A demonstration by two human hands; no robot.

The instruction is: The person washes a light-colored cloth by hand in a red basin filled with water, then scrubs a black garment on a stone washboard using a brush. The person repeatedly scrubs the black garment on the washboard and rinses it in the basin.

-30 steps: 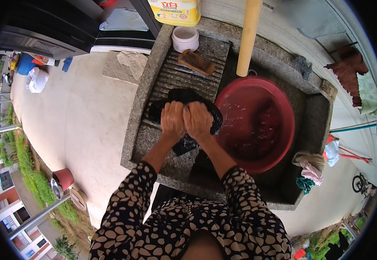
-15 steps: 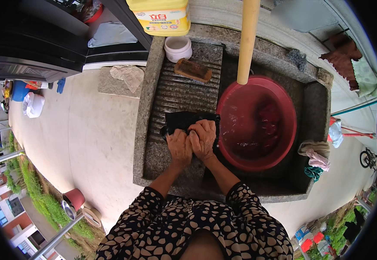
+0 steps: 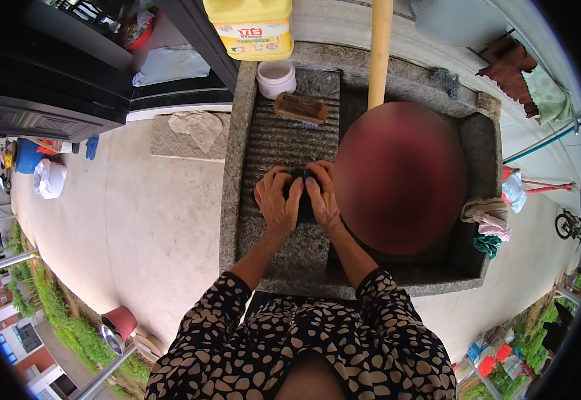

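Note:
A black cloth [image 3: 306,211] lies bunched on the ridged stone washboard [image 3: 264,142] of a stone sink, mostly covered by my hands. My left hand [image 3: 278,203] is closed on its left side, and my right hand [image 3: 323,195] grips its right side, thumbs close together. Beyond the hands, a wooden scrubbing brush [image 3: 300,107] rests on the ridges, with a white round tub [image 3: 276,79] behind it. Right of my right hand sits a red basin [image 3: 400,177]; its inside is blurred now.
A yellow jug [image 3: 250,30] stands on the far rim. One wooden pole [image 3: 379,57] reaches down over the sink beside the basin. Rags [image 3: 489,224] hang over the right rim [image 3: 495,143], and a grey scouring pad [image 3: 445,83] lies on the back ledge.
Earlier the black cloth stretched out flat beyond my knuckles; now it is gathered under and between my hands. My hands have turned, with the thumbs now facing each other. The view has shifted slightly.

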